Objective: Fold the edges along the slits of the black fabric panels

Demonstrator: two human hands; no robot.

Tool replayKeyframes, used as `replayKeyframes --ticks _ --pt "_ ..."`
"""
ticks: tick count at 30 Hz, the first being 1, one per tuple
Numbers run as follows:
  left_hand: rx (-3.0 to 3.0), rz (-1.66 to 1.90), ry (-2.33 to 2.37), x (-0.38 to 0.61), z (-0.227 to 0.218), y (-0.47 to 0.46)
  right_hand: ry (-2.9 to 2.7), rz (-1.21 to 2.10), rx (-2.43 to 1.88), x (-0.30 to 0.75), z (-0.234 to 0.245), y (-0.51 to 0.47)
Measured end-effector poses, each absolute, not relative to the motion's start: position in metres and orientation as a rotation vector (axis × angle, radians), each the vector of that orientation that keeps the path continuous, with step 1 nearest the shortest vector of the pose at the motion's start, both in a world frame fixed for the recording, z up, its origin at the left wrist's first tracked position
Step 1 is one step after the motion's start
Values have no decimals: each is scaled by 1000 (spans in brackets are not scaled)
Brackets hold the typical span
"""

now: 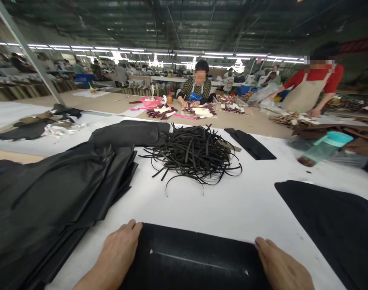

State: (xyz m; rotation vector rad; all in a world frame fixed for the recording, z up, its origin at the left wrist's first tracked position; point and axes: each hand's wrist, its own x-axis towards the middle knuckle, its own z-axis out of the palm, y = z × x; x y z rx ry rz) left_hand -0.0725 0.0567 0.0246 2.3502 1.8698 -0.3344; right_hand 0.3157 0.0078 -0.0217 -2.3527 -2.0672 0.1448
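A black leather panel (196, 245) lies at the bottom centre, with a pale line across it and a small white triangular mark at each end of that line. My left hand (119, 249) grips its left upper corner, fingers closed over the edge. At the opposite corner my right hand (280, 259) pinches the panel between thumb and fingers. Beyond it, on the white table (232, 201), sits a tangled heap of thin black strips (196, 151). The panel's lower part runs out of view.
Large black leather sheets (65, 189) are piled at left; another black piece (331, 221) lies at right. Farther back are a flat black stack (126, 133), a narrow black piece (252, 143) and a teal-lidded bottle (325, 147). Two people work at a brown table (247, 119) beyond.
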Motion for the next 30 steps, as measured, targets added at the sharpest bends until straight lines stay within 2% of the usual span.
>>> replayKeyframes --ticks 6,10,15,22,30 --pt "2704 -76 1567 -48 39 129 -2273 255 -2087 230 18 78" --pt "2797 16 1557 -42 32 177 -2252 184 -2135 190 26 121" --pt "2810 -25 1486 -51 16 213 -2113 136 -2291 191 16 151" --pt "2793 29 1453 -50 11 200 -2060 284 -2339 193 10 159" --pt "2840 132 1396 -36 25 179 -2042 478 -2296 212 26 105"
